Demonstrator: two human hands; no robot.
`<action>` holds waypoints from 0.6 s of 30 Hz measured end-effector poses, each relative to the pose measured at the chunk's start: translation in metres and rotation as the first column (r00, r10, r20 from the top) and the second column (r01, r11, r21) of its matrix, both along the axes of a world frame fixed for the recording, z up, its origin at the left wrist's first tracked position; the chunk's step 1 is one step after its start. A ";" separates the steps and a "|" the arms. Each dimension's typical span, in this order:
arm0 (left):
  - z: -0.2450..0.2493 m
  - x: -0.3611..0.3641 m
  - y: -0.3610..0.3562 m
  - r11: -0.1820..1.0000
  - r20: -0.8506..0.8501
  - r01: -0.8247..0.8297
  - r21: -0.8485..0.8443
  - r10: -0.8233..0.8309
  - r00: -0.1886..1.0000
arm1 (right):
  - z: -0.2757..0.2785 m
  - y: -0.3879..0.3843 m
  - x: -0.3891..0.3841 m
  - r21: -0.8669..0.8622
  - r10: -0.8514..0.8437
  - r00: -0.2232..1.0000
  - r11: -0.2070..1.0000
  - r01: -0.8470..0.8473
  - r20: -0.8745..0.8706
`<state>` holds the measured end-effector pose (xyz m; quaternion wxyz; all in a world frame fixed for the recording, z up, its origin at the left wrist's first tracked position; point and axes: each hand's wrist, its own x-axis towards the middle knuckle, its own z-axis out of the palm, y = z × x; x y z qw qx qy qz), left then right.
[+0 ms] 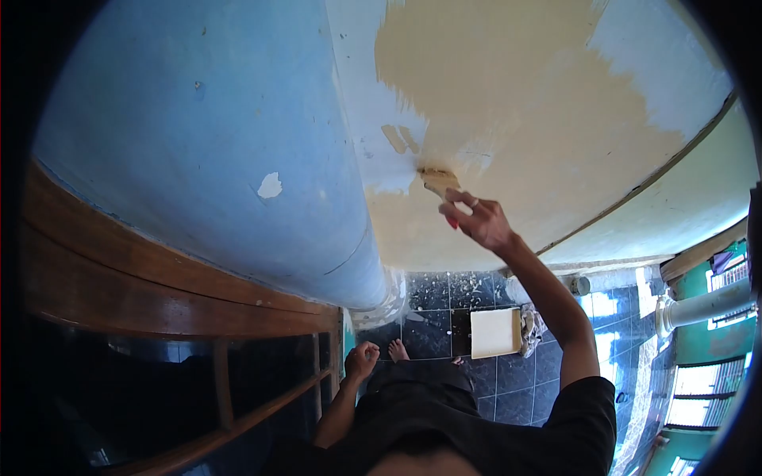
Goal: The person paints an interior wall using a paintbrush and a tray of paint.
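Note:
My right hand [482, 221] is raised to the wall and pinches a paintbrush [439, 179]. The brush has wide bristles loaded with tan paint, and a bit of its red handle shows below the fingers. Its bristles are at the wall, beside a pale unpainted strip. Tan paint [508, 87] spreads over much of this wall, with ragged edges and a few loose strokes to the left. Down by my waist, my left hand [362, 361] is closed in a loose fist with nothing visible in it, near the wooden window frame.
A rounded blue wall [238, 143] with a white chipped patch stands on the left, above a brown wooden window frame [175, 305]. On the dark tiled floor lie a tray of cream paint [494, 333], a crumpled cloth [532, 329] and scattered paint flakes. My bare feet are close by.

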<state>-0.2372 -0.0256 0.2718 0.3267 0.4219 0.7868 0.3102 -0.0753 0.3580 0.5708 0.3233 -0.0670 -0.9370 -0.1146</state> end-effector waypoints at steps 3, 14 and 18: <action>-0.002 0.005 -0.009 1.000 0.010 -0.009 -0.001 0.009 1.000 | 0.053 0.016 -0.011 0.074 0.066 0.995 0.995 -0.060 -0.073; -0.004 0.008 -0.023 0.994 0.002 -0.061 -0.086 0.061 0.998 | -0.052 0.012 0.014 -0.053 0.041 0.999 0.998 -0.040 0.017; -0.001 0.004 -0.024 0.996 0.004 -0.030 -0.083 0.030 1.000 | 0.048 0.028 0.024 -0.058 -0.009 0.997 0.998 0.005 -0.081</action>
